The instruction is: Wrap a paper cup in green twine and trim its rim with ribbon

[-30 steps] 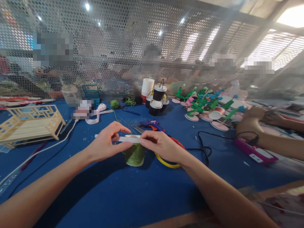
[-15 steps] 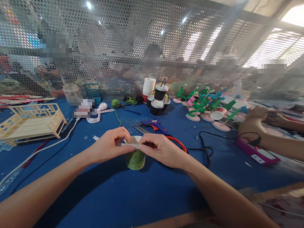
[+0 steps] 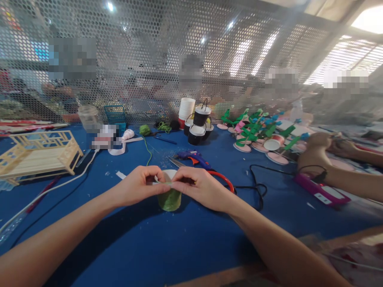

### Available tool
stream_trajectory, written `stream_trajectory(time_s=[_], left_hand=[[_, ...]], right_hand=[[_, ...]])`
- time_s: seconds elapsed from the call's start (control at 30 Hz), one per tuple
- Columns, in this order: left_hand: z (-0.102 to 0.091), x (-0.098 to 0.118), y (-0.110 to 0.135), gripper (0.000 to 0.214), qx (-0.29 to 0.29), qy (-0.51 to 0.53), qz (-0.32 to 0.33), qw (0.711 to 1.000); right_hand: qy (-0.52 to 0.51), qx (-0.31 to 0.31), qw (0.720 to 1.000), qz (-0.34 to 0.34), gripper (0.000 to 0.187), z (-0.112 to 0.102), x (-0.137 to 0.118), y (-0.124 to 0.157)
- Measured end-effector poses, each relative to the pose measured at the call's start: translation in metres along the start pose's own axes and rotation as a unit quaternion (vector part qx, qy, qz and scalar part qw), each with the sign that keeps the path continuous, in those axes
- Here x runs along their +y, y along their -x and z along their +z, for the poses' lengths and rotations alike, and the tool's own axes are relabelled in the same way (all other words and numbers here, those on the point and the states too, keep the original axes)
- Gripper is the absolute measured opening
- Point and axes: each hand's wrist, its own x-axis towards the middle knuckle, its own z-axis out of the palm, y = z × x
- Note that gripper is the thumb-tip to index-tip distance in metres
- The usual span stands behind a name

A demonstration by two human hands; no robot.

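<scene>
The person's left hand (image 3: 146, 183) and right hand (image 3: 200, 186) pinch a white ribbon (image 3: 121, 175) at the near rim of an upright, green-wrapped cup (image 3: 170, 200) between them at the blue desk (image 3: 161, 247); I can see scissors (image 3: 175, 162) and a glue gun (image 3: 193, 157) lying just beyond, near black-and-white buckets (image 3: 196, 134)

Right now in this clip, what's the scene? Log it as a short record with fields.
Left hand: pinching at the rim of the green cup
Right hand: pinching the same rim, beside the left
White strip: end showing past the left hand, the rest mostly hidden
Tools: glue gun beyond the cup; scissors partly behind right hand
Back: green yarn ball, white cup stack, black buckets
Left side: wooden model
Right side: purple power strip, another person's arm
</scene>
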Motion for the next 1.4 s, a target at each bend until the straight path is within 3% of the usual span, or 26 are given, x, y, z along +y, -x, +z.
stream_trajectory(time_s=[0.2, 0.7, 0.93, 1.4], left_hand=[[-0.003, 0.002, 0.000, 0.020, -0.010, -0.016, -0.033, 0.999], [-0.005, 0.000, -0.002, 0.018, -0.008, -0.041, -0.035, 0.999], [-0.001, 0.001, -0.001, 0.012, -0.005, -0.034, -0.007, 0.999], [0.002, 0.001, -0.002, 0.019, 0.000, -0.029, -0.014, 0.999]], right_hand=[[0.032, 0.013, 0.999, 0.001, 0.014, 0.001, 0.001, -0.001], [0.063, 0.049, 0.997, -0.019, 0.015, 0.003, 0.002, -0.001], [0.163, 0.124, 0.968, -0.146, 0.008, 0.003, 0.006, -0.003], [0.099, 0.111, 0.976, -0.161, 0.009, 0.010, 0.011, -0.005]])
